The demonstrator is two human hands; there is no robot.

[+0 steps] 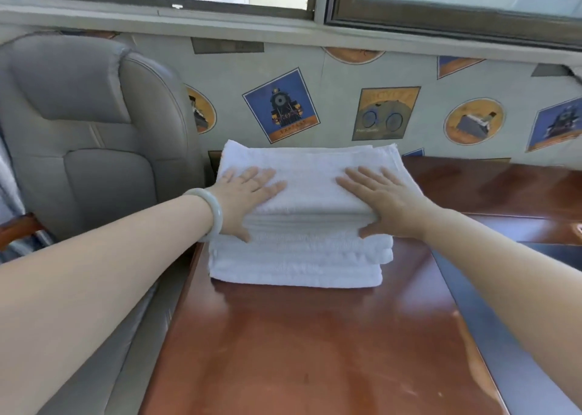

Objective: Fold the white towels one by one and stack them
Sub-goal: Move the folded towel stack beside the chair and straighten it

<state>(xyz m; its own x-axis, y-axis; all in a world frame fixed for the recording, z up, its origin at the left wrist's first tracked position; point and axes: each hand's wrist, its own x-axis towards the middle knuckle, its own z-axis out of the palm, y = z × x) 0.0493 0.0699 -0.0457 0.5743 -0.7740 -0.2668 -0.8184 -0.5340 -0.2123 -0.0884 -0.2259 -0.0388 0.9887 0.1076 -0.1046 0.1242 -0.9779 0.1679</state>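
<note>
A stack of several folded white towels [302, 251] sits at the far end of a reddish-brown wooden table [315, 345]. My left hand [244, 199] lies flat on the top towel's left side, fingers straight, thumb down over the front edge of the stack. My right hand [382, 199] rests flat on the top towel's right side in the same way, its thumb against the front edge. The top towel [310, 178] looks smooth and squared with the stack below. A pale bangle circles my left wrist.
A grey upholstered chair [85, 137] stands left of the table, close to the stack. Behind the towels is a wall [340, 77] with train and bicycle pictures, under a window. A second wooden surface [504, 188] continues to the right.
</note>
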